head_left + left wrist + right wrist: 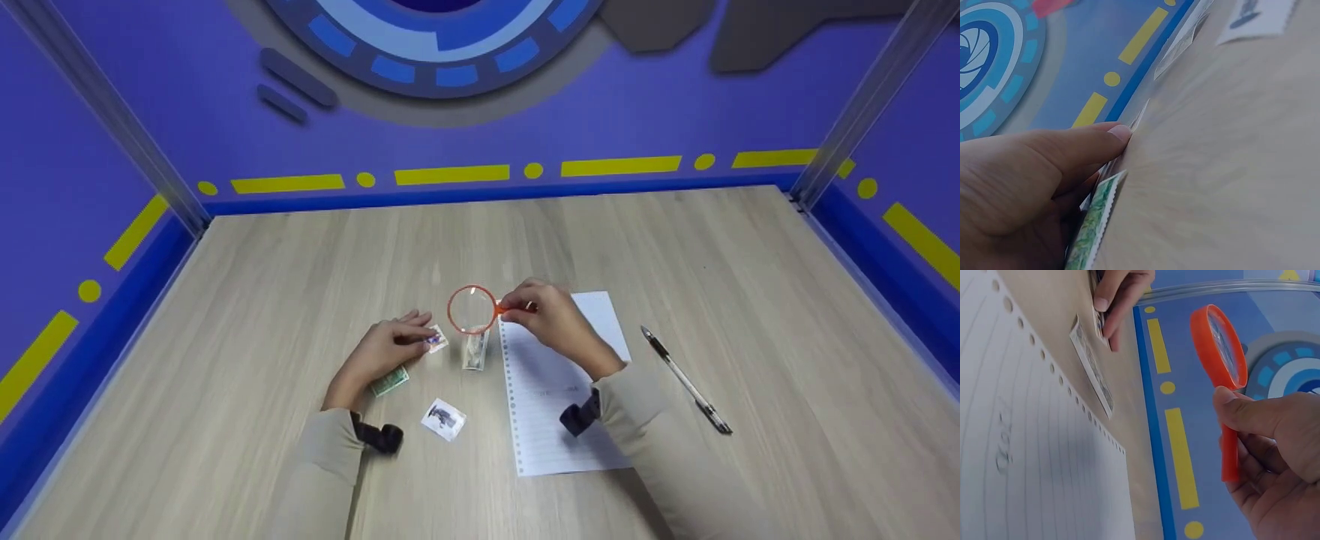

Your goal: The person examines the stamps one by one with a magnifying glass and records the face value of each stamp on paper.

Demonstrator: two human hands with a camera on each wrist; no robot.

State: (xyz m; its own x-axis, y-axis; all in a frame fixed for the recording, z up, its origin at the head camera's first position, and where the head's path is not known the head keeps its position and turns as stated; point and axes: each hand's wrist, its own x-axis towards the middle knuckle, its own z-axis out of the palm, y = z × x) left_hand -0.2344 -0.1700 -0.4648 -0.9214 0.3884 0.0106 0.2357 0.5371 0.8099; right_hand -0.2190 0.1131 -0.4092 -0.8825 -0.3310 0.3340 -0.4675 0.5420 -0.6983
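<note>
My right hand [551,315] holds an orange magnifying glass [1221,354] by its handle, thumb against fingers, raised above the table. In the head view its lens lies over the far end of a narrow grey stamp [474,352]. The left hand [386,345] rests low at the table, thumb and fingertips pinching a small stamp with a purple print [436,340], partly covered by the fingers. Beneath that hand's near side lies a green stamp [1095,225] with a perforated edge. Closer to me is a white stamp with a dark figure [444,419].
A lined sheet of paper [555,435] with punched holes and some handwriting lies under the right forearm. To its right is a black and clear pen [686,380]. Blue and purple panels [465,142] wall the wooden table [300,262] at the back and sides.
</note>
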